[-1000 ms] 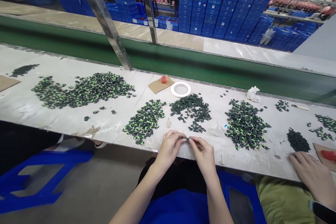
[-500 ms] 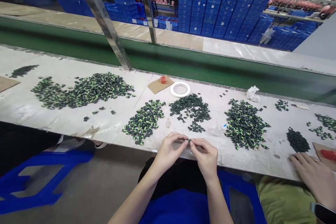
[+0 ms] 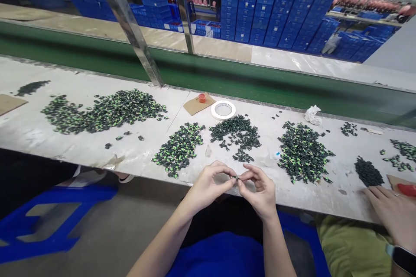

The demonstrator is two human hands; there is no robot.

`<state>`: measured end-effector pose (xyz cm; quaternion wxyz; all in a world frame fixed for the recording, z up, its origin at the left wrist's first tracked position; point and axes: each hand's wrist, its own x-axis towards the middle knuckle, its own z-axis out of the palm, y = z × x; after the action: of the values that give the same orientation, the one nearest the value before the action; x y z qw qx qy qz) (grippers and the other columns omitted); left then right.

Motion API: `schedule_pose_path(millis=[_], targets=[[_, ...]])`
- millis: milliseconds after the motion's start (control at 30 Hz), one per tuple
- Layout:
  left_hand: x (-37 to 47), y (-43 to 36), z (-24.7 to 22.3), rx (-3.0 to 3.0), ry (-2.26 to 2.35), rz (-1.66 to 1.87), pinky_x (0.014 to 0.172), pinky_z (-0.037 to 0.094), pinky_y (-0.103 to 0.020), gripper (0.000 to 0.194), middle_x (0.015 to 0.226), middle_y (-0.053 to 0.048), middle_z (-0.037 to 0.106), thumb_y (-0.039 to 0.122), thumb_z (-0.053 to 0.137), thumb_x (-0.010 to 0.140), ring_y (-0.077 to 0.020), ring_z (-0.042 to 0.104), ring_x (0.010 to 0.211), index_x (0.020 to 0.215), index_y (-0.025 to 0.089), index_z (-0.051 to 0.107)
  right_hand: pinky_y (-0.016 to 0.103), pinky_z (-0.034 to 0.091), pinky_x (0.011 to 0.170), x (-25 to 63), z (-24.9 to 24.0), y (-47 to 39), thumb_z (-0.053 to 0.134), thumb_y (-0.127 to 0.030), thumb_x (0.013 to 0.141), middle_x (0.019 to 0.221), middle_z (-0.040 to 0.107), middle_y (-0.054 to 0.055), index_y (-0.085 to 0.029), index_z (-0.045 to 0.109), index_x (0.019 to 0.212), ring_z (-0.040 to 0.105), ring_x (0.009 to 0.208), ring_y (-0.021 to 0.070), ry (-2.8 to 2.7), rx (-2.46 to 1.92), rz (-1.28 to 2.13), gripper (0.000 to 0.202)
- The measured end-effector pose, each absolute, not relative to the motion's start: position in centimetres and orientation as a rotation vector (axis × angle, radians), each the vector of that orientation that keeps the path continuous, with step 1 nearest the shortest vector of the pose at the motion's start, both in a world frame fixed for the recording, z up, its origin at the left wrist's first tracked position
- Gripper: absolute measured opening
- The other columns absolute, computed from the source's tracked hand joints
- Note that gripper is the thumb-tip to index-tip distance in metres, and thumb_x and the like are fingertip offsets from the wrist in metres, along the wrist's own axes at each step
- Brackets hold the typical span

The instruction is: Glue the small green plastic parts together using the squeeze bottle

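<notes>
Between the fingertips of both hands sits a small dark green and black part (image 3: pixel 235 178) with a light green spot; its exact kind is too small to make out. My left hand (image 3: pixel 210 185) pinches it from the left with thumb and forefinger. From the other side, my right hand (image 3: pixel 260 190) pinches at the same part, its other fingers curled loosely above. Just beyond the hands lies a pile of plain dark small parts (image 3: pixel 237 134). Piles of dark parts with bright green spots lie to the left (image 3: pixel 178 149) and right (image 3: pixel 302 153).
On the white table (image 3: pixel 143 164) are a tape roll (image 3: pixel 213 110), a cardboard piece (image 3: pixel 191 107) with a red cup (image 3: pixel 202 98), crumpled tissue (image 3: pixel 313 115) and a large pile (image 3: pixel 113 110). A co-worker's hand (image 3: pixel 391 212) rests at right. A metal post (image 3: pixel 130 30) rises at the back.
My right hand has shifted slightly right and turned, its fingers lifting more. Both hands still meet at the small part. The co-worker's hand has moved a little to the right.
</notes>
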<state>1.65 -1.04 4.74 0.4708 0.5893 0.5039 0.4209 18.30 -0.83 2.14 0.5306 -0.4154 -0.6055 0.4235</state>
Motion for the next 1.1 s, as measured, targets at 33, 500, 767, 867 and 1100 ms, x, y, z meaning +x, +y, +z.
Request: schedule_pose_path(millis=[33,500,767,867,1100], targets=[[1.7,-1.0,4.8,1.448,1.238,1.027,0.082,0.051,-0.031,0.009,0.083,-0.004,0.069,0.023,0.066,0.074,-0.0184,0.065,0.083,0.079,0.020,0.073,0.029,0.059,0.068,18.2,2.1,-0.8,0.070,-0.014,0.072,0.069,0.069,-0.002,-0.022,0.063,0.105,0.068,0.066,0.0148,-1.423,-0.992,1.018,0.035],[2.5,-1.7,4.1,1.522,1.305,1.147,0.082,0.053,-0.032,0.009,0.085,-0.005,0.070,0.023,0.065,0.079,-0.0187,0.066,0.084,0.082,0.022,0.073,0.026,0.054,0.066,17.5,1.7,-0.7,0.073,-0.023,0.068,0.063,0.059,-0.004,-0.022,0.061,0.094,0.061,0.063,0.0123,-1.155,-1.040,1.155,0.028],[2.3,-1.5,4.1,1.548,1.317,1.107,0.083,0.051,-0.033,0.009,0.085,-0.004,0.071,0.025,0.067,0.080,-0.0195,0.066,0.085,0.084,0.023,0.074,0.027,0.056,0.066,17.8,2.0,-0.6,0.072,-0.025,0.070,0.064,0.062,-0.002,-0.021,0.062,0.097,0.064,0.063,0.0135,-1.223,-1.066,1.145,0.029],[2.7,-1.6,4.1,1.530,1.335,1.044,0.085,0.049,-0.034,0.008,0.086,-0.005,0.071,0.024,0.066,0.079,-0.0201,0.066,0.088,0.083,0.023,0.073,0.029,0.057,0.066,18.2,2.0,-1.0,0.070,-0.023,0.073,0.067,0.065,-0.001,-0.021,0.062,0.099,0.065,0.062,0.0144,-1.359,-1.097,1.048,0.028],[1.0,-0.5,2.7,1.606,1.536,0.991,0.096,0.038,-0.045,0.024,0.096,-0.005,0.073,0.030,0.063,0.082,-0.0251,0.063,0.100,0.105,0.025,0.066,0.032,0.053,0.060,22.8,2.5,-0.7,0.067,-0.029,0.075,0.074,0.066,0.005,-0.019,0.066,0.078,0.063,0.066,0.0187,-1.183,-1.298,0.429,0.010]])
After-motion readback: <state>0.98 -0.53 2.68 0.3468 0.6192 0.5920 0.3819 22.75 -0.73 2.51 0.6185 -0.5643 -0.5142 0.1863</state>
